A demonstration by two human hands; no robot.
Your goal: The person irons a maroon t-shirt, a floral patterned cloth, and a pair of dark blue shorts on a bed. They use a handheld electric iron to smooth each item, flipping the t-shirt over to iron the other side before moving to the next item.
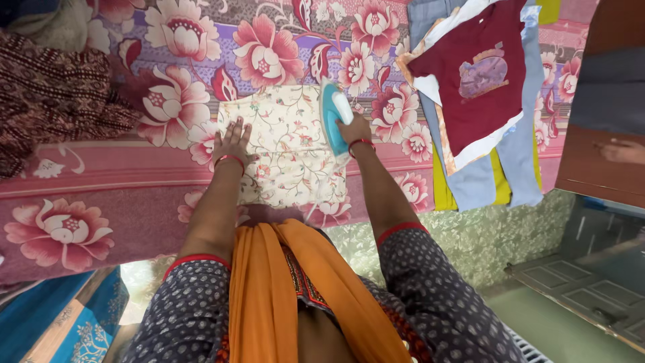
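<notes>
A cream cloth with a floral vine print [285,148] lies folded on a pink flowered bedsheet [101,181]. My left hand [232,142] presses flat on the cloth's left edge, fingers spread. My right hand [355,129] grips the handle of a teal and white iron [332,114], which rests on the cloth's upper right part. Both wrists carry red bangles. An orange scarf [295,282] hangs down my front.
A stack of folded clothes [480,94], maroon shirt on top, lies at the right of the bed. A dark patterned garment [54,94] is heaped at the left. Another person's hand [621,151] shows at the right edge by a brown panel.
</notes>
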